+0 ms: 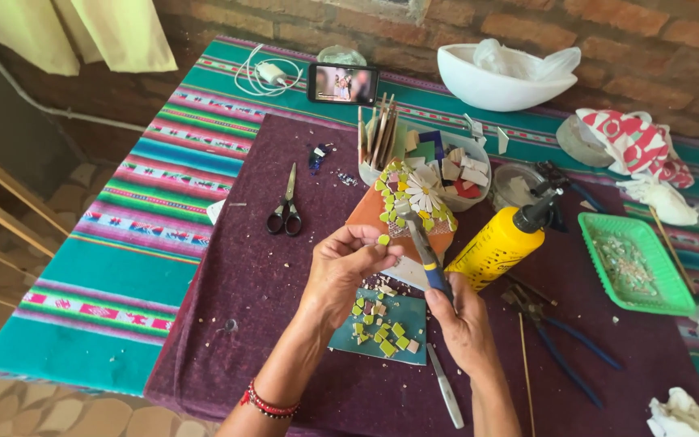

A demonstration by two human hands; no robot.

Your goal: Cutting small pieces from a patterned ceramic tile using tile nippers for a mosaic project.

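Left hand (341,263) pinches small green tile chip (383,239), right hand (461,320) grips blue-handled nippers (424,247); yellow glue bottle (505,241), black scissors (286,212) flank them.

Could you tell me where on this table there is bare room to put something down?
The purple cloth lies bare left of the left hand, below the scissors. The striped cloth beyond it is bare too. It is crowded around the yellow bottle, green tray and pliers.
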